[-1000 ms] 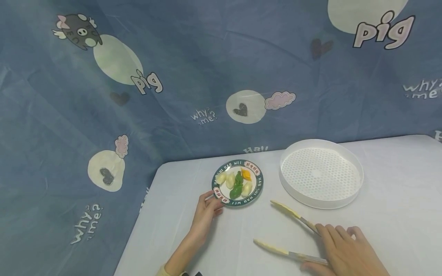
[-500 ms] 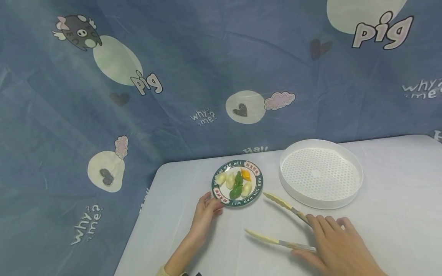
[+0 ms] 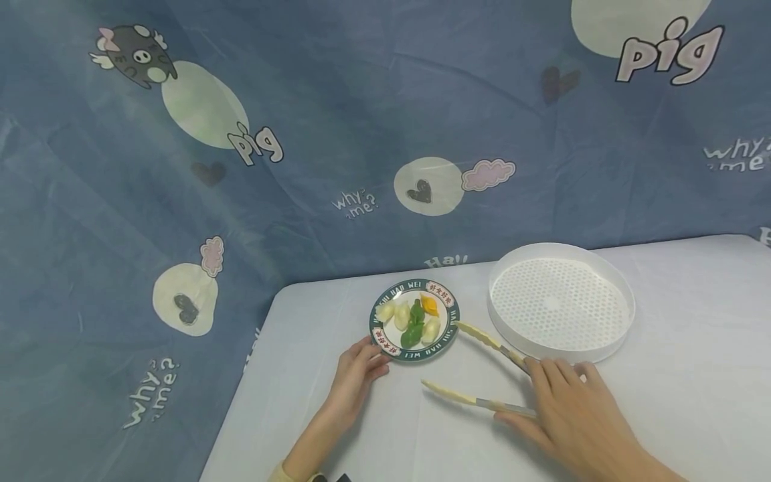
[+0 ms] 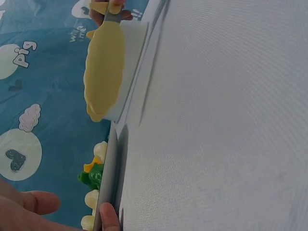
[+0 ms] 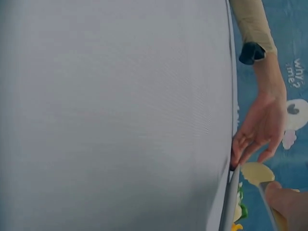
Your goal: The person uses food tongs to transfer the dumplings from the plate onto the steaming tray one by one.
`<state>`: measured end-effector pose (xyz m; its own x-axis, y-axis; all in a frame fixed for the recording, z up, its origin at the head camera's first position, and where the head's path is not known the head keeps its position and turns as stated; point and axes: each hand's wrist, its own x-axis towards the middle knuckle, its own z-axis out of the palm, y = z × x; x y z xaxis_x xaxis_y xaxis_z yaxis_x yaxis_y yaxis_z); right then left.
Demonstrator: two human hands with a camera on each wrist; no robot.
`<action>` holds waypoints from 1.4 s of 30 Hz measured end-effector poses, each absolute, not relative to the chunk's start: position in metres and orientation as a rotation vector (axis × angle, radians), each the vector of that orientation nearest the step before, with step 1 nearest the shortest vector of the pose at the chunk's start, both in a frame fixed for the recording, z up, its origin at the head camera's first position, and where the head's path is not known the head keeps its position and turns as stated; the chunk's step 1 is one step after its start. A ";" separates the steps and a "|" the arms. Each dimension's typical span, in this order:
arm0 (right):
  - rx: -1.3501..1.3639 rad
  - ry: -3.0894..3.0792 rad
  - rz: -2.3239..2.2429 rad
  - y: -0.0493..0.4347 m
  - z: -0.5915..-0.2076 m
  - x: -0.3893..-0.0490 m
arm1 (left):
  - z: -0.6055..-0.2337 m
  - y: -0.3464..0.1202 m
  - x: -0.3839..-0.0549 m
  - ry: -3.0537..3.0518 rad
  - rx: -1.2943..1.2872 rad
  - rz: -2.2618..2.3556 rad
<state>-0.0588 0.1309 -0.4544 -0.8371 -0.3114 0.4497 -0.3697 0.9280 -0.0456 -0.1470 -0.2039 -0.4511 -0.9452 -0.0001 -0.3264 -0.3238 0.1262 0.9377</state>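
My left hand [image 3: 355, 378] grips the near-left rim of a small green-rimmed plate [image 3: 448, 335], its fingertips at the edge. In the left wrist view a fingertip [image 4: 109, 216] presses the plate's outer side. On the plate lie several pale yellow lumps [image 3: 402, 314], a green leafy piece [image 3: 412, 335] and a yellow-orange piece [image 3: 430, 304]. My right hand [image 3: 575, 415] holds a pair of tongs [image 3: 448, 391] with pale yellow scalloped tips and metal arms, spread wide apart. One tip reaches the plate's right rim in the head view; the other is nearer me, over the table.
A round white tray [image 3: 560, 356] with a perforated bottom stands right of the plate, close behind the tongs. Both rest on a white-covered table [image 3: 693, 321]. Behind hangs a blue printed cloth [image 3: 337, 120].
My right hand has carried the spread tongs left and away from me, bringing the upper tip up to the plate's rim. The left hand and plate have stayed in place.
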 end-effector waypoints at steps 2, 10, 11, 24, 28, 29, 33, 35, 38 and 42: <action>0.481 -2.680 0.164 0.129 -0.452 -0.061 | -0.452 -0.204 -0.147 2.159 -0.326 1.903; 0.536 -2.561 0.157 0.122 -0.451 -0.073 | -0.453 -0.204 -0.147 2.203 -0.311 1.876; 0.535 -2.548 0.161 0.121 -0.451 -0.075 | -0.453 -0.204 -0.147 2.211 -0.307 1.868; 0.502 -2.632 0.086 0.110 -0.440 -0.095 | -0.452 -0.200 -0.146 2.241 -0.331 1.841; 0.514 -2.652 0.072 0.107 -0.436 -0.100 | -0.453 -0.200 -0.146 2.246 -0.327 1.833; 0.519 -2.648 0.073 0.106 -0.436 -0.100 | -0.452 -0.200 -0.146 2.249 -0.325 1.830; 0.541 -2.608 0.083 0.105 -0.434 -0.104 | -0.452 -0.200 -0.146 2.261 -0.323 1.819; 0.546 -2.592 0.083 0.104 -0.432 -0.107 | -0.451 -0.201 -0.146 2.266 -0.318 1.818; 0.543 -2.595 0.068 0.102 -0.430 -0.110 | -0.452 -0.201 -0.146 2.269 -0.310 1.819; 0.534 -2.606 0.053 0.099 -0.428 -0.113 | -0.452 -0.201 -0.146 2.264 -0.303 1.822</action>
<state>-0.1133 0.0992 -0.4282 -0.8104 -0.3617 0.4608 -0.3802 0.9232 0.0560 -0.1465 -0.2010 -0.4520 -0.9546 -0.0228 -0.2969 -0.2949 0.2102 0.9321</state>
